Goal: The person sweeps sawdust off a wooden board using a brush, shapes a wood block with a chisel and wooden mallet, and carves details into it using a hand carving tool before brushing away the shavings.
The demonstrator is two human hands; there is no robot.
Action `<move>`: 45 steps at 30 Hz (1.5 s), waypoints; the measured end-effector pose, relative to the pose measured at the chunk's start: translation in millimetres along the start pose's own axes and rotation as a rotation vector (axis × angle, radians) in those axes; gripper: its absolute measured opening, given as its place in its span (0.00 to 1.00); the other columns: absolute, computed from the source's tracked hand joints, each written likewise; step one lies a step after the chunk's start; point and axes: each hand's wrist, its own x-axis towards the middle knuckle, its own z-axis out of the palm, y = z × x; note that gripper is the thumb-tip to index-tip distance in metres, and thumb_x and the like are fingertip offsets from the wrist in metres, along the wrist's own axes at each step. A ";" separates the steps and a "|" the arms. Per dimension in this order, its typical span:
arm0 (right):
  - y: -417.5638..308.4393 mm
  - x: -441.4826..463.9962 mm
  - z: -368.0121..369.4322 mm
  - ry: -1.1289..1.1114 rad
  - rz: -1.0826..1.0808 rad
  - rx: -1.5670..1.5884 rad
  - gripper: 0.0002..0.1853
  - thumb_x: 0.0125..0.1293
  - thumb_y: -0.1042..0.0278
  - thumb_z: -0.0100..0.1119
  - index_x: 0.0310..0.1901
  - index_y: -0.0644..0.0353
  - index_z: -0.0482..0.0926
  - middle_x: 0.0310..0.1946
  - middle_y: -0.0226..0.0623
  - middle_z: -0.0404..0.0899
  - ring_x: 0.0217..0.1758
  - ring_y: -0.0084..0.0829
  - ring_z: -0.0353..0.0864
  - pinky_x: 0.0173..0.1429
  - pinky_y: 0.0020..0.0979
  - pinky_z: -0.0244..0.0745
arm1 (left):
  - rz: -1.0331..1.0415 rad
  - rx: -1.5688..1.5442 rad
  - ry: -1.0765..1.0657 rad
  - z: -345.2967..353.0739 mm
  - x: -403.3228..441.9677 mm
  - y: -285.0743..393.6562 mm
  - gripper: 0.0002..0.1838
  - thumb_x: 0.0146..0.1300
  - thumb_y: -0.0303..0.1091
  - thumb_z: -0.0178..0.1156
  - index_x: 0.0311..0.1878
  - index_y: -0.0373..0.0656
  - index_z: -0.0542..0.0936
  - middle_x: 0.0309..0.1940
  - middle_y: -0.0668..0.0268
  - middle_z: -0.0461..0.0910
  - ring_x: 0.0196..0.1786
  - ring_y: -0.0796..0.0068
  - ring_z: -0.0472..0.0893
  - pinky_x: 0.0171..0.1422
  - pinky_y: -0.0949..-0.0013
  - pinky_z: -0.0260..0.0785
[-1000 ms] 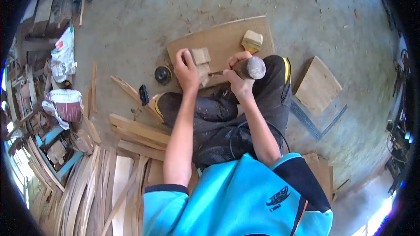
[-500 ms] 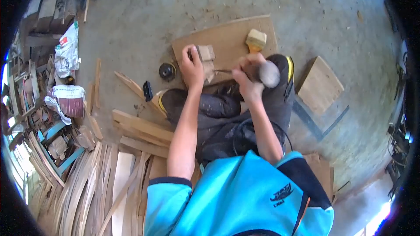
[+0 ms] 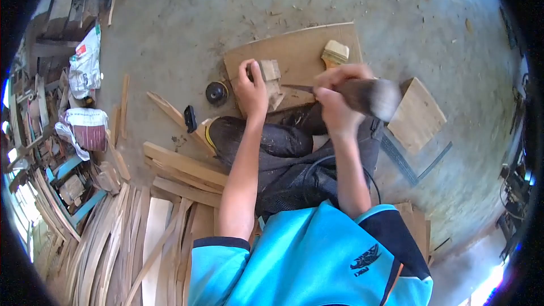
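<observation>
My left hand (image 3: 252, 92) is wrapped round the left side of a small wooden block (image 3: 272, 78), which has a stepped shape and sits over the cardboard sheet (image 3: 294, 51). My right hand (image 3: 341, 99) grips a thick round-headed mallet (image 3: 368, 96), slightly blurred. A thin dark pointed tool (image 3: 297, 87) sticks out of the right fist toward the block, its tip near the block's right side. How its handle lies within the fist is hidden. A wide brush (image 3: 335, 54) lies on the cardboard beyond my right hand.
A round black object (image 3: 216, 93) and a small black item (image 3: 190, 119) lie on the left. At the right are a flat wooden board (image 3: 418, 116) and a dark metal square (image 3: 409, 171). Wood strips (image 3: 156, 238) and white sacks (image 3: 85, 65) fill the left side.
My right hand has moved right, away from the block, with the mallet and the pointed tool. My left hand stays on the block; the whole view has shifted slightly.
</observation>
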 end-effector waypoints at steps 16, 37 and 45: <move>-50.1 -3.3 5.7 -0.090 -0.170 -0.009 0.12 0.35 0.78 0.58 0.26 0.58 0.68 0.16 0.32 0.71 0.18 0.22 0.69 0.26 0.22 0.66 | -0.060 -0.002 -0.036 -6.1 -11.1 -1.3 0.13 0.60 0.40 0.47 0.39 0.39 0.72 0.33 0.59 0.76 0.36 0.66 0.75 0.41 0.68 0.65; 48.9 -2.6 1.2 0.090 0.181 -0.043 0.08 0.35 0.78 0.58 0.20 0.61 0.68 0.14 0.27 0.67 0.18 0.17 0.65 0.24 0.21 0.63 | 0.094 -0.010 0.021 -2.4 -6.0 -5.0 0.12 0.60 0.41 0.47 0.37 0.42 0.72 0.24 0.54 0.75 0.30 0.55 0.76 0.33 0.61 0.65; -8.5 -4.3 15.9 -0.016 0.202 -0.242 0.15 0.36 0.83 0.54 0.29 0.61 0.65 0.18 0.29 0.66 0.22 0.21 0.67 0.26 0.22 0.64 | -0.014 -0.009 -0.054 -6.4 -6.0 -3.3 0.12 0.60 0.38 0.47 0.39 0.39 0.72 0.33 0.59 0.76 0.36 0.66 0.75 0.42 0.69 0.65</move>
